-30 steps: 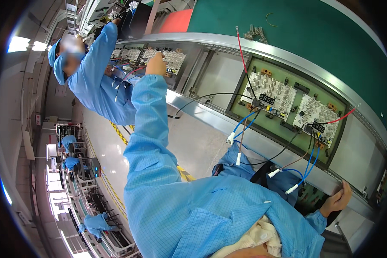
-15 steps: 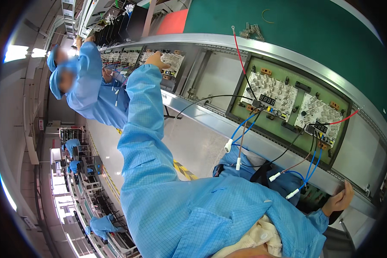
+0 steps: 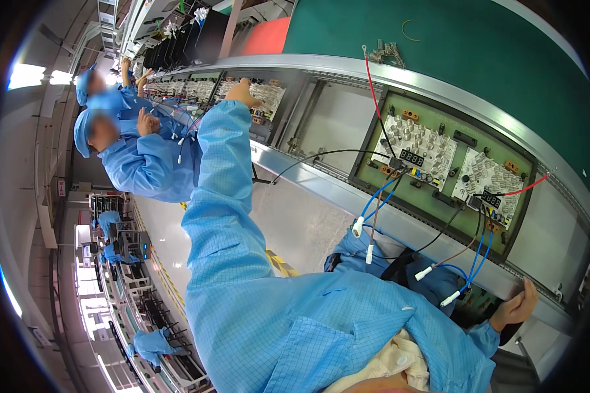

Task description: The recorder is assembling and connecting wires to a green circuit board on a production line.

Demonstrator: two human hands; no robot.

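My left arm, in a checked blue sleeve, stretches far up and to the left, and my left hand (image 3: 244, 93) is over a white circuit board (image 3: 269, 98) farther along a metal conveyor line. Its fingers point across the board; I cannot tell whether they grasp or touch anything there. My right hand (image 3: 516, 306) is at the lower right, beside the outer side of the near metal rail (image 3: 301, 169), relaxed and released, with the fingers loosely bent.

Between my hands, on the line in front of me, lies a green tray (image 3: 427, 118) in a dark frame. It carries two more white boards side by side, a left board (image 3: 426, 147) and a right board (image 3: 488, 185), each with a small dark digit display. A red wire (image 3: 370, 82) rises from the left board toward the far rail; another reaches out to the right. Blue, brown and black wires trail over the near rail toward my lap, several ending in white connectors (image 3: 357, 226).

Beyond the line is a green worktop (image 3: 491, 59) with a little heap of metal parts (image 3: 388, 54) and a curved yellow wire (image 3: 408, 29). At the left, co-workers in blue (image 3: 151, 170) stand along the same line.
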